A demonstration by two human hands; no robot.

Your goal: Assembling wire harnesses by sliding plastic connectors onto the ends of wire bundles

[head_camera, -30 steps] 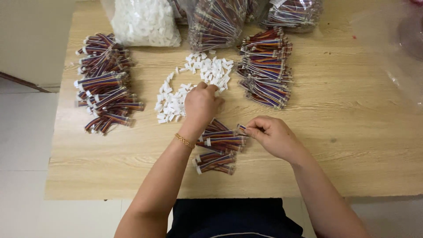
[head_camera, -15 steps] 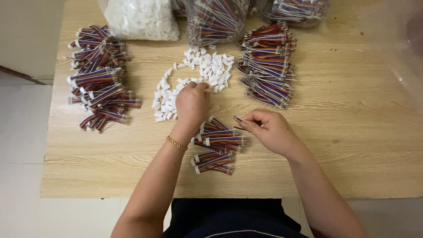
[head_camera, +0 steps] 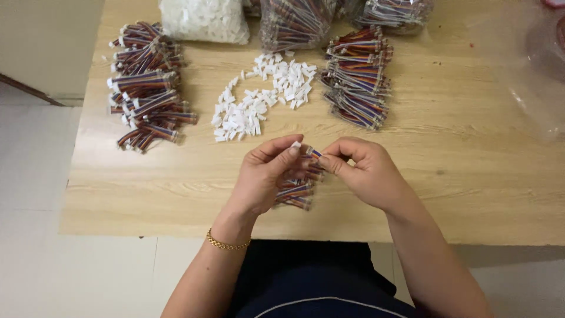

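A wooden table [head_camera: 482, 194] is seen from above. Behind the scattered white connector housings [head_camera: 265, 100], a clear bag of white housings [head_camera: 203, 19] is set; left and right of that scatter, heaps of multicoloured wire bundles [head_camera: 144, 85] [head_camera: 358, 79] are laid. Nearer than the scatter, the left hand [head_camera: 265, 176] is pinched shut on a white connector housing [head_camera: 296, 144], and the right hand [head_camera: 365, 171] is pinched on a short wire harness [head_camera: 313, 153], the two touching above a small wire pile [head_camera: 295, 191].
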